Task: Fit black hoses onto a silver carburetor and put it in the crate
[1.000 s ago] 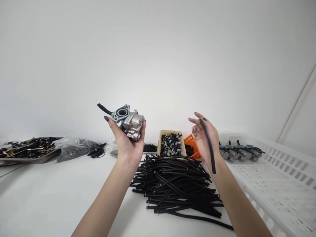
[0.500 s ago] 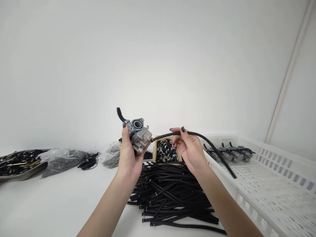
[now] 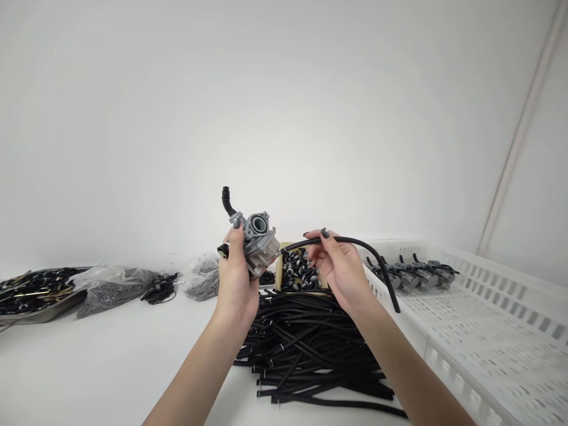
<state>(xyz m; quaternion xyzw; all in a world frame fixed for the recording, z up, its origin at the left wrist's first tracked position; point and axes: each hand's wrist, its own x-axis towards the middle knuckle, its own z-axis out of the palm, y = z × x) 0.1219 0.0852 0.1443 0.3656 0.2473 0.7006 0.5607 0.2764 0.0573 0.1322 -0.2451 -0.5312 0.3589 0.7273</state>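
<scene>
White walls [image 3: 284,118] rise behind a white table [image 3: 115,367] carrying a heap of black rubber hoses [image 3: 310,349]. Just beyond that heap sits a tan tub [image 3: 278,266] of small black-and-silver parts. To the heap's right, a white plastic crate [image 3: 488,319] holds a row of carburetors [image 3: 412,275]; to its left lie a metal tray [image 3: 39,310] and clear bags [image 3: 110,293]. Above the heap, the left hand [image 3: 235,284] grips a carburetor [image 3: 260,242], while the right hand [image 3: 337,266] pinches a single hose [image 3: 350,241], its end just beside the carburetor.
</scene>
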